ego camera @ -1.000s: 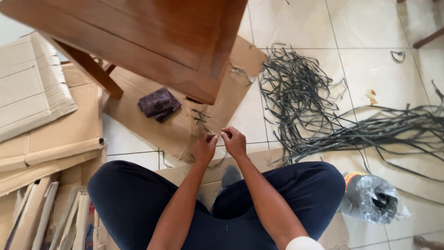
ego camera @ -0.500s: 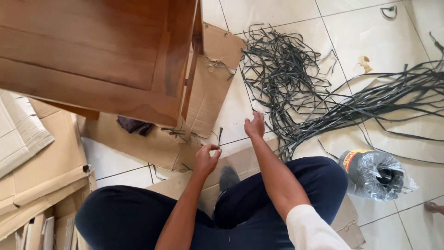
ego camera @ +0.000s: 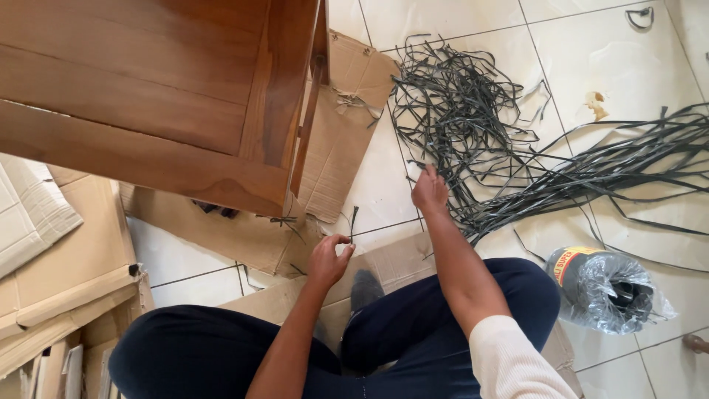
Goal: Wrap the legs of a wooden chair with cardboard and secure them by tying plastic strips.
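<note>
From the head camera, the right hand (ego camera: 430,191) reaches into the tangled pile of dark grey flat plastic strips (ego camera: 473,125) on the white tiled floor (ego camera: 583,52); its fingers touch the strips, but whether they pinch one I cannot tell. The left hand (ego camera: 328,258) curls its fingers around a short dark strip end (ego camera: 353,220) beside the brown wooden cabinet (ego camera: 162,96), which stands on flattened cardboard (ego camera: 340,148). Most strips lie loose, so much seems left. The cabinet's base is hidden; a plastic-wrapped roll (ego camera: 605,288) lies nearby.

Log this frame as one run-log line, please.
left hand: fingers curled, pinching thin dark strip | right hand: reaching into pile of dark straps | wooden furniture on cardboard | wrapped roll on floor
</note>
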